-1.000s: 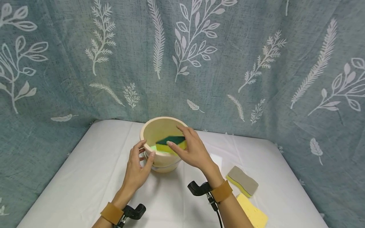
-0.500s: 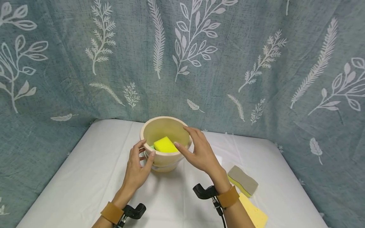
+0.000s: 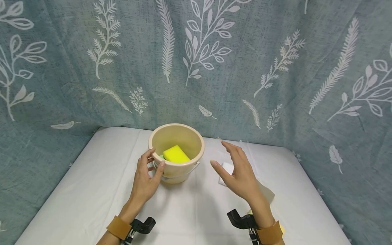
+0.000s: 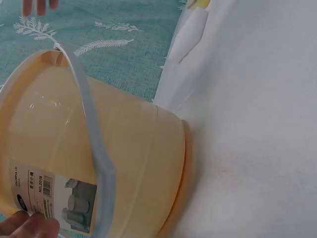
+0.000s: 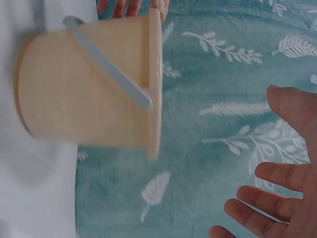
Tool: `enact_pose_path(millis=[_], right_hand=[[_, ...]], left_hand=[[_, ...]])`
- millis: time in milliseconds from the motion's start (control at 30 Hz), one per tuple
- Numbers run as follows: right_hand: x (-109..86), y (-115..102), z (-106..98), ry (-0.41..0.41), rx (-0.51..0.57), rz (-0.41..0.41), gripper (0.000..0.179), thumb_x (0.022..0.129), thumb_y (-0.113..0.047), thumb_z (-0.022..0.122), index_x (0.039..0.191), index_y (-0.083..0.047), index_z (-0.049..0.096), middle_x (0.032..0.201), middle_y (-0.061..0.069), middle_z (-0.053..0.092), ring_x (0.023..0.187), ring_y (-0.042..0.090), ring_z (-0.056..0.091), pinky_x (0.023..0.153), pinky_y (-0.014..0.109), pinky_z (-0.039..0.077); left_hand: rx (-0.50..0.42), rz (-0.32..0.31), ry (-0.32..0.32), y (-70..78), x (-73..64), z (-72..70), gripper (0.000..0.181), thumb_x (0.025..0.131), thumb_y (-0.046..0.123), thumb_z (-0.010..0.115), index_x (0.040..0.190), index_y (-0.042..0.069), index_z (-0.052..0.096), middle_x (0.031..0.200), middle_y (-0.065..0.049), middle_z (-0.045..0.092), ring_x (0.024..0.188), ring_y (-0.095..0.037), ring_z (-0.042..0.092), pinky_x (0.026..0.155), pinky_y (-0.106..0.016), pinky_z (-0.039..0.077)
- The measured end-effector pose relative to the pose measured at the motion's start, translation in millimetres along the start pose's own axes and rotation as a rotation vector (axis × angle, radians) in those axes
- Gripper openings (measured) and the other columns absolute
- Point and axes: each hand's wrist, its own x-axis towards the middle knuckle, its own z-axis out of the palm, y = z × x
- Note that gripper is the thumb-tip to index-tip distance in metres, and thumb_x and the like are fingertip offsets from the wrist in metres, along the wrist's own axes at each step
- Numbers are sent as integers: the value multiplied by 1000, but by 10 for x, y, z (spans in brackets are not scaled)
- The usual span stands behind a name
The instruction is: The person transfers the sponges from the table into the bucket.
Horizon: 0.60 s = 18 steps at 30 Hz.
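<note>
A cream bucket (image 3: 176, 172) with a grey handle (image 4: 94, 134) stands upright on the white-covered table. Inside it lies a bright yellow sponge (image 3: 176, 154), with a sliver of something green beside it. My left hand (image 3: 145, 180) holds the bucket at its left side, thumb near the rim and fingers against the wall. In the left wrist view those fingertips (image 4: 37, 225) touch the bucket by its printed label (image 4: 54, 198). My right hand (image 3: 240, 173) hovers to the right of the bucket, apart from it, fingers spread and holding nothing.
Behind my right hand lies a flat white block (image 3: 227, 168). A grey-topped sponge (image 3: 267, 192) is partly covered by my right forearm, and a yellow piece (image 3: 282, 228) peeks out by the wristband. A blue-green leaf-patterned curtain (image 3: 196, 68) hangs behind the table.
My right hand has let go of the green-and-yellow sponge inside the bucket, where its yellow side now shows, and has moved out to the right. The left hand has stayed at the bucket.
</note>
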Motion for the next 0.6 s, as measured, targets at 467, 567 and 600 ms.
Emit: enact_pose_path(millis=[467,567,600], right_hand=[[-656,170,-504,62,-125,119,72,92,-20,78,154,-10,44,147,14,50,131,31,50,98,29,42],[-796,223,-556,73,-155,154,71,92,-21,79,154,-10,45,145,16,52,129,32,51,95,30,42],[-845,240,-568,75,-163,169,71,92,-21,78,153,-10,45,144,16,52,128,32,51,94,30,42]], left_hand=[[0,8,7,1,-23,12,61,101,26,65,151,4,38,141,-22,47,126,-37,53,94,-53,53],[-4,12,7,3,-32,16,61,101,25,65,151,3,38,141,-22,47,126,-37,53,94,-53,53],[-5,13,7,4,-36,19,61,101,25,65,151,3,38,141,-22,47,126,-37,53,93,-53,53]])
